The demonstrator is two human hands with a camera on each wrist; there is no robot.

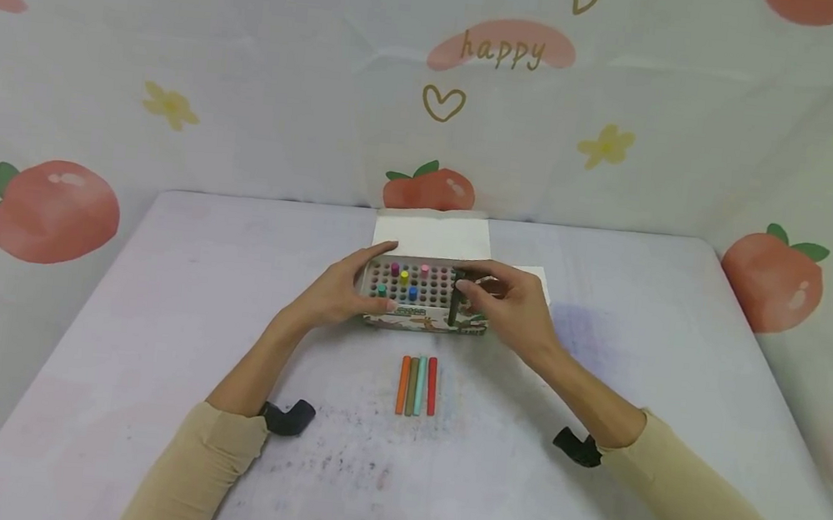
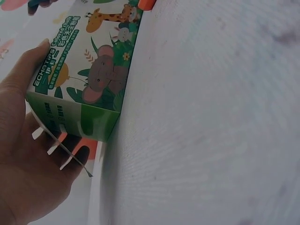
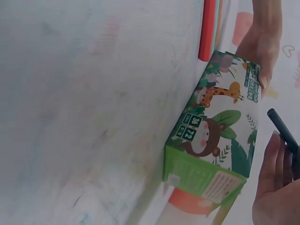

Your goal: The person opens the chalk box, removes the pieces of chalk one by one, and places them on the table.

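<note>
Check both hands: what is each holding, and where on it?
Right hand pinches a dark green crayon by its upper end, over the box. Left hand grips the crayon box at its left end.

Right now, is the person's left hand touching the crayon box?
Touching. The left wrist view shows the left hand wrapped round the end of the crayon box, with the fingers pressed against its edge.
</note>
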